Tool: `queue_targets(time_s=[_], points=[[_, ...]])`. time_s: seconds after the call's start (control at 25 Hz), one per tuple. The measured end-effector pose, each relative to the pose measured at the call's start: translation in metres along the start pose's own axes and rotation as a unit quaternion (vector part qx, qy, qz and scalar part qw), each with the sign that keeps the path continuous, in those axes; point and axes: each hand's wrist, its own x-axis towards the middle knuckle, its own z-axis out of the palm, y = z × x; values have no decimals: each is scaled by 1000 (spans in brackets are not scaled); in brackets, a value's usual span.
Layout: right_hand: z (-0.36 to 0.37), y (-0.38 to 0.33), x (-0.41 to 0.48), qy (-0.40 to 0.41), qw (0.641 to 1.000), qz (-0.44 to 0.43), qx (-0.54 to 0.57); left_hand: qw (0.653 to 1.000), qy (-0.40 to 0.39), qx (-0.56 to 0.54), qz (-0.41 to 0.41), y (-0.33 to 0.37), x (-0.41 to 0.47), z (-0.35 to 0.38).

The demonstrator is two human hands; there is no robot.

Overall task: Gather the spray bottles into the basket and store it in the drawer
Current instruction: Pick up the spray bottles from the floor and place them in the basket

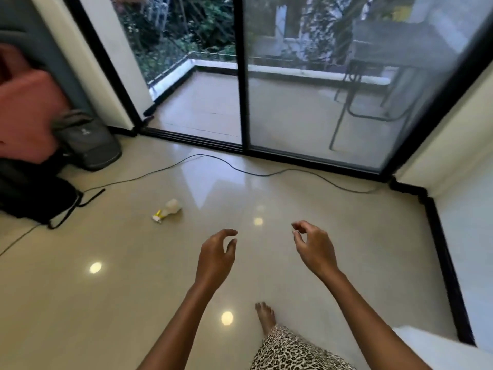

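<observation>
Left hand (217,256): fingers loosely curled, thumb apart, gripping nothing, held in the air above the floor (106,303). Right hand (314,248): same, fingers bent in a loose hook, index tip near the thumb, nothing pinched. The two were apart, palms roughly facing each other. Below them a bare foot (265,315) was on the tile, with leopard-print cloth (290,351) at the leg. Spray bottle (168,209) lay on its side on the floor, ahead and left of the left hand, well apart from it; yellow-white head toward the lower left, pale body away. Black cable (240,169) ran across the floor beyond the bottle. Grey backpack (90,141) and black bag (32,193) sat far left by the wall. Sliding glass door (243,76) was ahead, with a chair (368,102) outside behind the glass.
</observation>
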Motion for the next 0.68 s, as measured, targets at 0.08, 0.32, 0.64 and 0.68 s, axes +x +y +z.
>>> queue_targets(time_s=[0.08, 0.32, 0.64, 0.68], points=[[18, -22, 47, -22, 999, -24, 2, 999, 28, 0, -33, -10, 40, -13], [89, -96, 169, -118, 989, -93, 1, 988, 93, -11, -121, -50, 140, -57], [262, -205, 304, -237, 957, -153, -67, 974, 109, -13, -196, -170, 288, -121], [289, -220, 322, -248, 953, -154, -79, 973, 102, -15, -205, -191, 312, -131]])
